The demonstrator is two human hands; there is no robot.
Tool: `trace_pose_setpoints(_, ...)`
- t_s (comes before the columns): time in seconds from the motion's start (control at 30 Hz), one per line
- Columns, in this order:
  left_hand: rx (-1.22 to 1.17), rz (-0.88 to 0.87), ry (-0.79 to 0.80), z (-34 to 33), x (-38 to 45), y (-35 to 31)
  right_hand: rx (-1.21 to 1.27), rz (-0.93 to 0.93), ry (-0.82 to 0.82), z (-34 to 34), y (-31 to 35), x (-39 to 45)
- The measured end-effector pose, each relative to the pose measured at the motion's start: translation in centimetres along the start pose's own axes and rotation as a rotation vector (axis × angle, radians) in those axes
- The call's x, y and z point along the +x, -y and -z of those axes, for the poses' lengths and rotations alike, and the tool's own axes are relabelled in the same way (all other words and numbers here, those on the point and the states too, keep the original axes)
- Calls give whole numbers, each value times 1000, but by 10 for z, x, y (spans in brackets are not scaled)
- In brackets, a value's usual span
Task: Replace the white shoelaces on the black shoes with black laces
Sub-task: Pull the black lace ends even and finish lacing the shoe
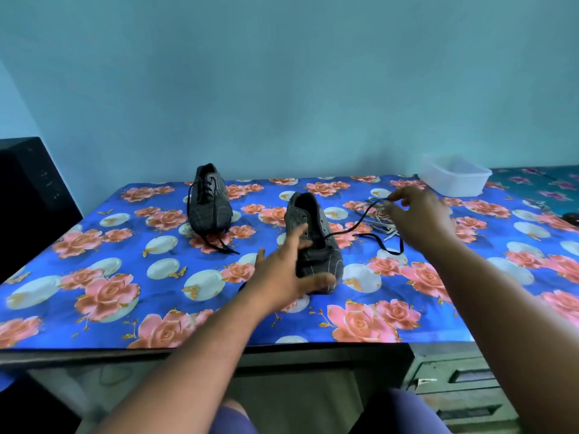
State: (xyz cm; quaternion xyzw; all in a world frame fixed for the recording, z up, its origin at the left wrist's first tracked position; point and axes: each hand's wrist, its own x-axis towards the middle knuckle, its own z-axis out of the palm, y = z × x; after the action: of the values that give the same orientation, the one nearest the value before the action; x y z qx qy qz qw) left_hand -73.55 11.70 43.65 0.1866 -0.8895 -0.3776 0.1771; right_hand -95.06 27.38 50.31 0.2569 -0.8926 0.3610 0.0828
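Two dark striped shoes stand on the floral table. The far left shoe (208, 203) is laced in black, its lace ends trailing toward me. The near shoe (315, 242) sits mid-table, and my left hand (288, 269) holds it by its left side and toe. A black lace (360, 223) runs from this shoe's lower eyelets up to the right, where my right hand (419, 214) pinches its end. Its other end (387, 245) loops on the cloth. The white laces (383, 222) lie in a heap under my right hand.
A clear plastic tub (454, 180) stands at the table's (94, 308) back right corner. A black box-like object (28, 195) stands at the left. Drawers (463, 386) sit under the table's right side. A blue wall rises behind.
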Motion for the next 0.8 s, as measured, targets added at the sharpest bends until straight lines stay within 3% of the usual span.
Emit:
trace_pose_setpoints(0.07, -310, -63, -151, 16, -3, 10, -190, 88, 135, -9, 5, -18)
trace_pose_setpoints(0.17, -274, -11, -397, 49, -10, 33, -223, 313, 208, -24, 15, -45)
trace_pose_setpoints(0.23, -83, 84, -370, 64, -20, 47, -169, 382, 256, -33, 23, -60)
trace_pose_setpoints(0.37, 435, 161, -146, 64, -41, 61, -97, 463, 246, -47, 40, -79)
trace_pose_setpoints(0.47, 523, 154, -148, 58, -49, 62, -111, 549, 276, -53, 49, -95)
trace_pose_setpoints(0.53, 445, 149, -186, 60, -53, 62, -130, 644, 272, -57, 53, -106)
trace_pose_setpoints(0.67, -170, 31, -187, 67, -58, 47, -155, 751, 251, -64, 59, -121)
trace_pose_setpoints(0.8, -224, -127, -181, 73, -60, 30, -128, 790, 297, -67, 76, -126)
